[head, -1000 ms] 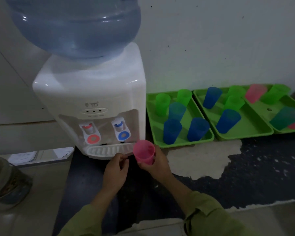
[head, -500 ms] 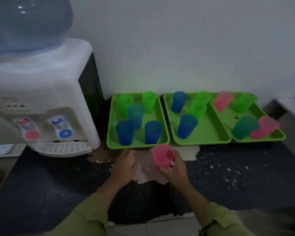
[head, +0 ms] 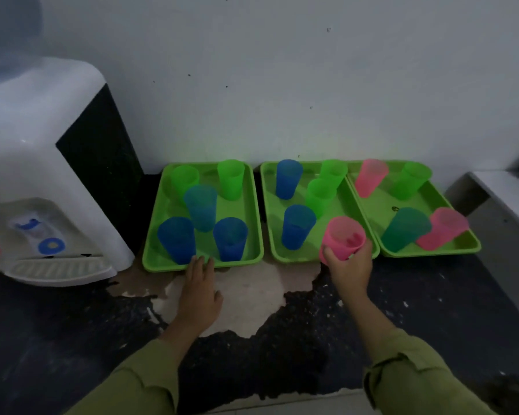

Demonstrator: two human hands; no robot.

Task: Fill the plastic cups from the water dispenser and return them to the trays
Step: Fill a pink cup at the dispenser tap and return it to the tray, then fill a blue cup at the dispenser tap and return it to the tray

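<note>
The water dispenser (head: pixel 42 175) stands leftmost. The left hand (head: pixel 200 292) lies flat on the table (head: pixel 432 295), fingers straight, tips at the left tray (head: pixel 204 266). The right hand (head: pixel 349 269) grips the pink cup (head: pixel 342 238) (upright) at the front right corner of the middle tray (head: pixel 294 258).

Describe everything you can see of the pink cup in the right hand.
The pink cup is translucent plastic, tapered and wider at its open mouth, which faces up. The right hand grips its lower wall, fingers curled round it. The cup is roughly upright at the front right corner of the middle green tray, to the right of a blue cup and apart from it. Whether its base rests on the tray, and how much water it holds, cannot be told.
</note>
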